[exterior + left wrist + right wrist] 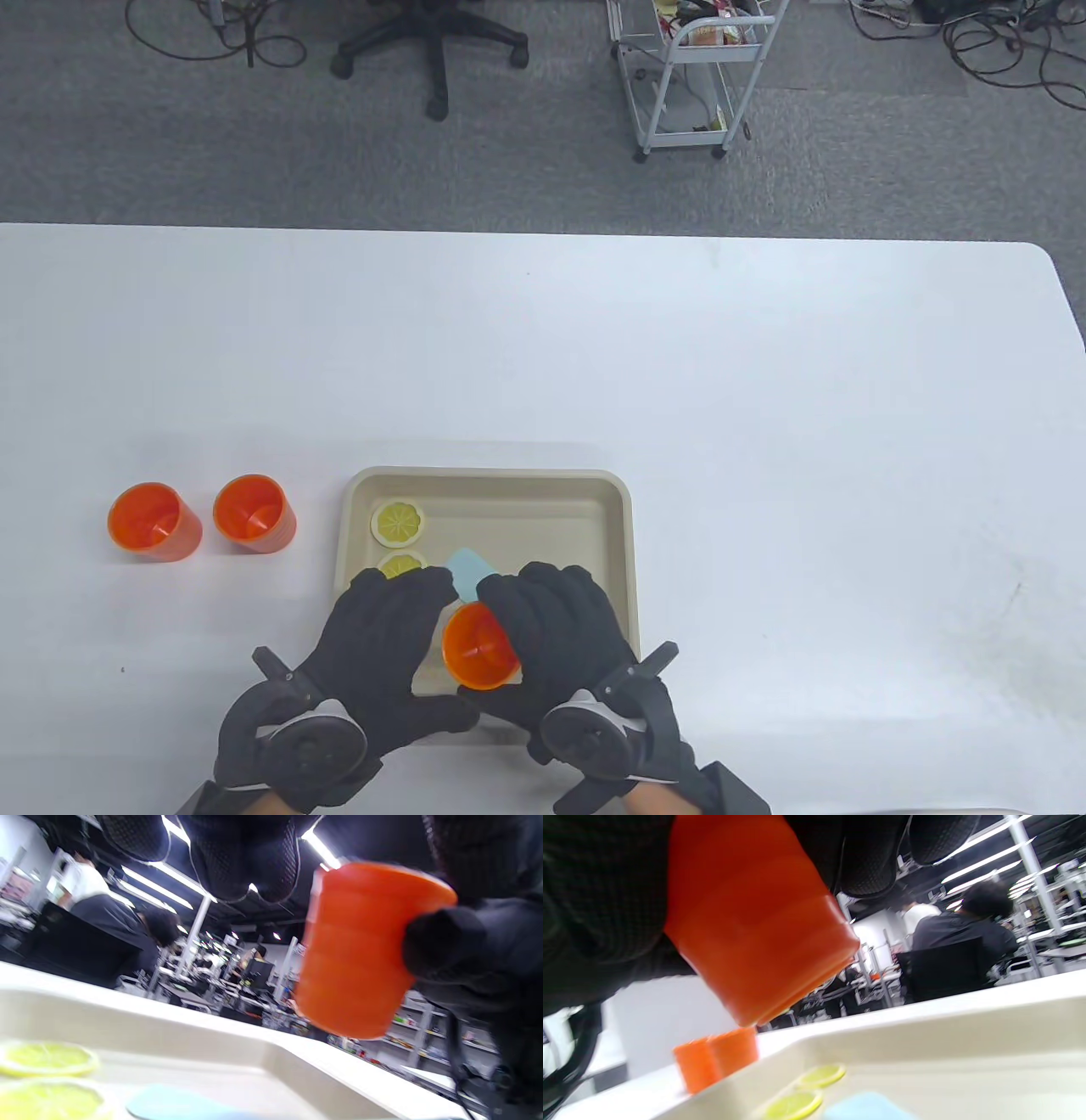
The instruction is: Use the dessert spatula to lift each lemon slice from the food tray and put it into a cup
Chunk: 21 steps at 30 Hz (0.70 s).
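Observation:
My right hand (551,624) grips an orange cup (479,647) and holds it tilted above the near part of the beige food tray (624,543). The cup (356,955) hangs clear of the tray floor, as the right wrist view also shows the cup (755,925). My left hand (386,632) hovers over the tray's near left, its fingers (237,857) relaxed and holding nothing I can see. The light blue spatula blade (467,570) lies in the tray between the hands; its handle is hidden. Two lemon slices (398,522) (400,564) lie at the tray's left end.
Two more orange cups (154,521) (254,514) stand upright on the white table left of the tray. Beyond the table's far edge are an office chair (433,38) and a metal cart (691,76).

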Motion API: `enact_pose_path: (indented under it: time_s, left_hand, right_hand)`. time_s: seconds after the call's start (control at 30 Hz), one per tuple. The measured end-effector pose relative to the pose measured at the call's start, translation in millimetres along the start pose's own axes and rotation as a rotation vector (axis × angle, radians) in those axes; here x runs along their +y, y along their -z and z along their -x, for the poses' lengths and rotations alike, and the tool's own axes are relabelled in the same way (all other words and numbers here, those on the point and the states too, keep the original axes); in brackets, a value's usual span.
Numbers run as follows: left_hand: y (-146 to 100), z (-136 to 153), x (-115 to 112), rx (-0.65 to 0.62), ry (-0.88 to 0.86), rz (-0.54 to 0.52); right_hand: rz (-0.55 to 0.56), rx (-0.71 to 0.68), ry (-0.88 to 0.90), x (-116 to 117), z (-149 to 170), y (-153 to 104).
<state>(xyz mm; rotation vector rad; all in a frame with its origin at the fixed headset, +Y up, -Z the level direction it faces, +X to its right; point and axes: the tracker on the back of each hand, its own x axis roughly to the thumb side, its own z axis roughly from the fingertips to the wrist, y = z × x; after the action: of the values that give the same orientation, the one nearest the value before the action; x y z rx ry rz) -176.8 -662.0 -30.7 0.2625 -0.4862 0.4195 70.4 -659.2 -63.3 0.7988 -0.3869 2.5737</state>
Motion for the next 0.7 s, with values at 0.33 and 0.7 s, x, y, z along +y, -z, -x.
enact_pose_path:
  time_s: [0.33,0.7]
  left_hand:
    - [-12.2,53.5,27.1,0.288,0.177,-0.136]
    - [-22.6,87.8,36.7,0.42,0.161,-0.162]
  right_hand:
    - [0.11,0.264,0.121,-36.0,74.8,-8.0]
    - [0.079,0.57,0.123,-28.2,150.5,-18.2]
